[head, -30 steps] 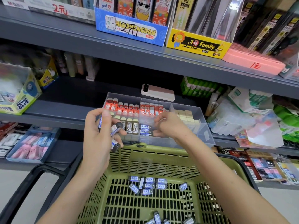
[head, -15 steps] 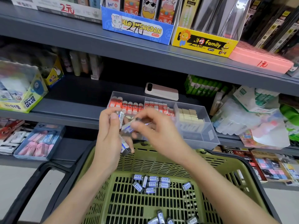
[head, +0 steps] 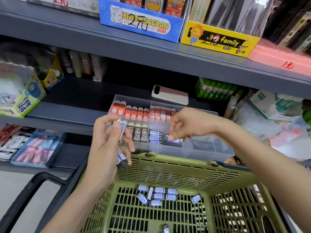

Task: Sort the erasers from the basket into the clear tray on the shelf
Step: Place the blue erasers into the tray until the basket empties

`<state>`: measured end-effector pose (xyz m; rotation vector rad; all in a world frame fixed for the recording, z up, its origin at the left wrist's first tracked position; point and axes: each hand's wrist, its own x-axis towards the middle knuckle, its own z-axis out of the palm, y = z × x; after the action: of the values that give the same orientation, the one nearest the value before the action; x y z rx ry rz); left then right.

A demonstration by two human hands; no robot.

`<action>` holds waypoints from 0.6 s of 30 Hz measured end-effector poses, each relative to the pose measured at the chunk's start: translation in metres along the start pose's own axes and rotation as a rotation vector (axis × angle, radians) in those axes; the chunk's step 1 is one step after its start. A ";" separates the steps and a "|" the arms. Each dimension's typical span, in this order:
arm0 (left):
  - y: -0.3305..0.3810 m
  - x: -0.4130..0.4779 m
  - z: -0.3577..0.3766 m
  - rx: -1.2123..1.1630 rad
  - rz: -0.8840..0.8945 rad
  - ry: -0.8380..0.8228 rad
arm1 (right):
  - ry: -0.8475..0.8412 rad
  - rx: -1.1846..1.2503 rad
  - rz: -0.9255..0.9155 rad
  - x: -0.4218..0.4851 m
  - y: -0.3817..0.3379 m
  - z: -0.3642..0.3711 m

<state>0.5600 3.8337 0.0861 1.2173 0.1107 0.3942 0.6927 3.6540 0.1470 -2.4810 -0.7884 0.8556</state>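
The clear tray (head: 205, 153) sits at the front of the middle shelf, with red, brown 2B and blue-labelled erasers in rows. My right hand (head: 190, 124) reaches over it and pinches one blue-labelled eraser (head: 175, 140) low in a front compartment, beside a stack of the same erasers (head: 155, 137). My left hand (head: 109, 145) hovers above the green basket's (head: 176, 172) far rim, gripping a few erasers (head: 121, 158), one upright by the thumb. Several more blue-labelled erasers (head: 159, 195) lie on the basket floor.
A pink-and-white phone (head: 170, 97) lies on the shelf behind the tray. A glue box (head: 21, 96) stands at the left, plastic bags of stock (head: 276, 121) at the right. Display boxes line the upper shelf (head: 151, 51). The basket's black handle (head: 32, 194) hangs left.
My right hand took an eraser from my left hand and carried it right and forward into the tray. The left hand stayed over the basket rim with fewer erasers.
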 end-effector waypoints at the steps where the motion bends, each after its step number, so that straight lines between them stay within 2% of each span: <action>1: 0.000 0.001 0.000 -0.004 -0.003 0.006 | -0.048 -0.058 0.014 0.004 -0.001 0.000; 8: 0.000 0.002 -0.002 -0.026 -0.029 0.026 | -0.214 -0.161 0.154 0.024 -0.012 0.004; 15: 0.001 0.003 -0.003 -0.052 -0.047 0.060 | -0.264 -0.179 0.216 0.031 -0.003 0.018; 18: 0.003 0.002 -0.003 -0.057 -0.048 0.067 | -0.232 -0.071 0.214 0.029 -0.001 0.015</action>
<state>0.5608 3.8379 0.0880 1.1438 0.1855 0.3938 0.7012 3.6760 0.1243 -2.5936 -0.6437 1.2282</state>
